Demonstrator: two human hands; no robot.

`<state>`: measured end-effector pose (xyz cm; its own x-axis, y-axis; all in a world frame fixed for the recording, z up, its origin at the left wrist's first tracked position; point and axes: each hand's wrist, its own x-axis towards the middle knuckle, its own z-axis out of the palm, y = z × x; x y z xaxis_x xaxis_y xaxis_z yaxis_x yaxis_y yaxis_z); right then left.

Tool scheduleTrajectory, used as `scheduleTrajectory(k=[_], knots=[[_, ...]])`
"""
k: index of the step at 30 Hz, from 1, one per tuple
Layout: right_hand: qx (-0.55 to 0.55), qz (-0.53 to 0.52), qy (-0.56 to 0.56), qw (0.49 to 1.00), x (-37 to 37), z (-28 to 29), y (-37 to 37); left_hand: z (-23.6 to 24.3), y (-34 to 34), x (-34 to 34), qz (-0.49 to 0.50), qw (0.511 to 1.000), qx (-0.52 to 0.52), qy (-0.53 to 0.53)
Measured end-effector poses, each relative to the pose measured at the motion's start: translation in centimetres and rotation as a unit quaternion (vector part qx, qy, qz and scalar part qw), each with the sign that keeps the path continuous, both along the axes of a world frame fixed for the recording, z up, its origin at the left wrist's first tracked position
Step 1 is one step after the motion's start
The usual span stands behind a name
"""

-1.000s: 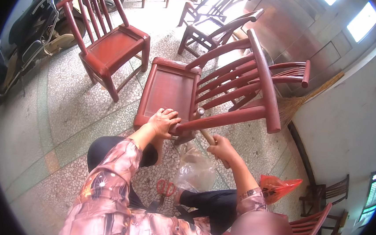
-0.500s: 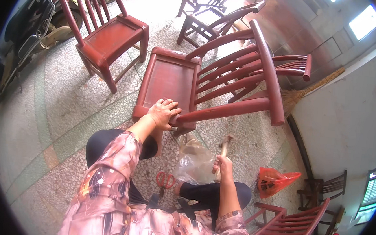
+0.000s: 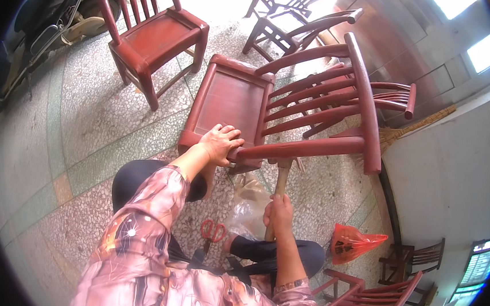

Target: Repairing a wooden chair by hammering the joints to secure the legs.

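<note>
A dark red wooden chair [image 3: 232, 97] stands before me with its slatted back leaning to the right. My left hand [image 3: 221, 145] grips the near corner of its seat, beside the foot of the back post. In my right hand [image 3: 279, 211] is a hammer [image 3: 282, 182], held by its wooden handle. The hammer's head is up at the near back post, partly hidden by it; whether they touch I cannot tell. Below, a clear plastic bag [image 3: 247, 211] lies on the floor between my feet. Red-handled scissors [image 3: 213, 231] lie close to my legs.
Another red chair [image 3: 162, 37] stands at the far left, near a parked motorbike [image 3: 47, 28]. More chairs are at the back and a red chair [image 3: 366, 300] is at the lower right. An orange plastic bag [image 3: 356, 244] sits right of my knee. A straw broom [image 3: 414, 129] leans by the wall.
The hammer has risen from above the floor to the near back post, moving forward and slightly left with my right hand. My left hand stays on the seat corner. The whole view has shifted slightly.
</note>
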<state>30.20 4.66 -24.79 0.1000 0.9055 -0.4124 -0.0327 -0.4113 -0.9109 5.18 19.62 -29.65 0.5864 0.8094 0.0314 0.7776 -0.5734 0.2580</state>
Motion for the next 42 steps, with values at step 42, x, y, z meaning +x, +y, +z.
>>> scheduleTrajectory(k=[42], knots=[[0.004, -0.018, -0.077, 0.997, -1.1, 0.2, 0.3, -1.6, 0.5, -0.2, 0.0, 1.0, 0.018, 0.008]])
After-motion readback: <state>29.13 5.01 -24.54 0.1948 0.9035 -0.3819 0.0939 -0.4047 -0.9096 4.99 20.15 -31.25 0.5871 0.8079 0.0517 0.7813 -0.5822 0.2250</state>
